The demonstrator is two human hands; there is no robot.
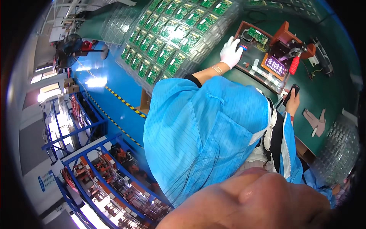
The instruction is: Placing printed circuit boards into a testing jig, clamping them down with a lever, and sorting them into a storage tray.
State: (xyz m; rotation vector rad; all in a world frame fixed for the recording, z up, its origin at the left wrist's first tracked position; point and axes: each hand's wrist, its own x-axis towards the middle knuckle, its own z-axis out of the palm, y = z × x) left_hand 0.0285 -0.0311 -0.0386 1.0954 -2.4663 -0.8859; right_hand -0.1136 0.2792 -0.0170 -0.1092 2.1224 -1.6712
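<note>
My left hand [231, 52], in a white glove, rests at the left edge of a reddish-brown test fixture [244, 72]. Its fingers are stretched apart beside a small red-and-blue switch block [243, 47], and I see nothing held in them. On the fixture's far part sits a green circuit board [258, 35]. Nearer, a panel of glowing white lights [276, 65] lies under a toggle clamp with a red handle [294, 65]. My right hand [292, 104], ungloved, is closed around a small black handheld device [292, 91] by the fixture's near right corner.
Stacked clear trays of green circuit boards [164, 42] stand to the left on the green table [213, 63]. A pale glove [315, 121] lies at right, near more clear trays [339, 147]. A fan [70, 49] and blue racks [110, 152] stand beyond the table.
</note>
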